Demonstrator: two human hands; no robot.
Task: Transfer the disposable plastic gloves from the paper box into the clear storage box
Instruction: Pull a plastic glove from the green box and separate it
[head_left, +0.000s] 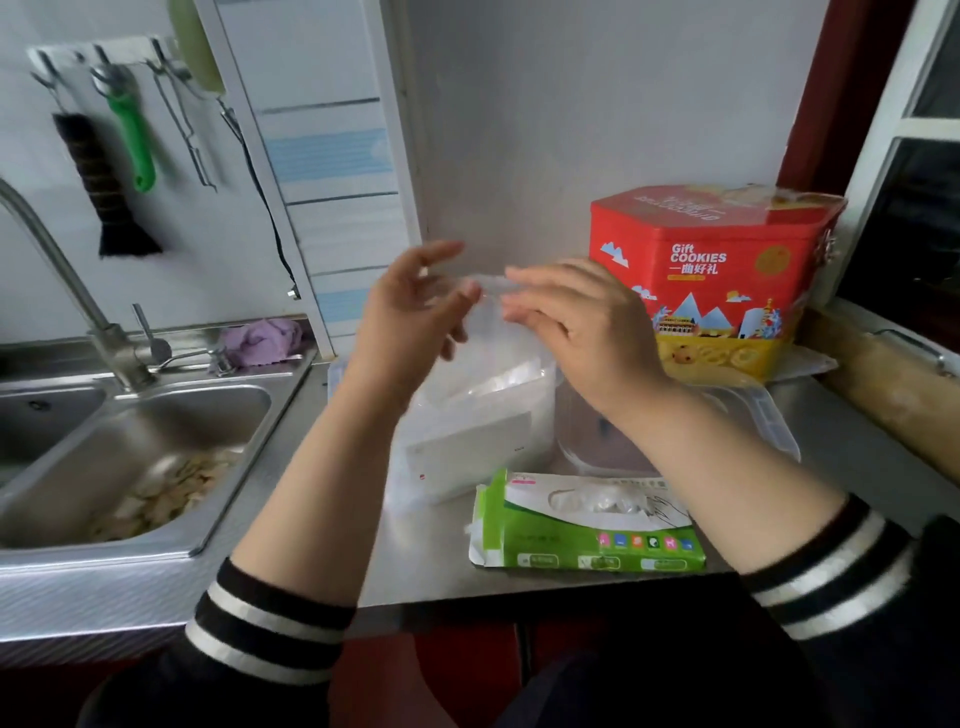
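Observation:
Both my hands are raised above the counter with a thin clear plastic glove (485, 332) stretched between them. My left hand (415, 312) pinches its left edge and my right hand (587, 322) pinches its right edge. Directly below stands the clear storage box (467, 447), which holds a white stack of material. The green and white paper box (587, 525) lies flat near the counter's front edge, and more clear gloves show through its torn top opening.
A clear plastic lid or tub (753, 415) lies right of the storage box. Behind it stands a red cookie tin (717, 270). A steel sink (130, 457) with food scraps and a faucet (67, 280) fills the left. Utensils hang on the wall.

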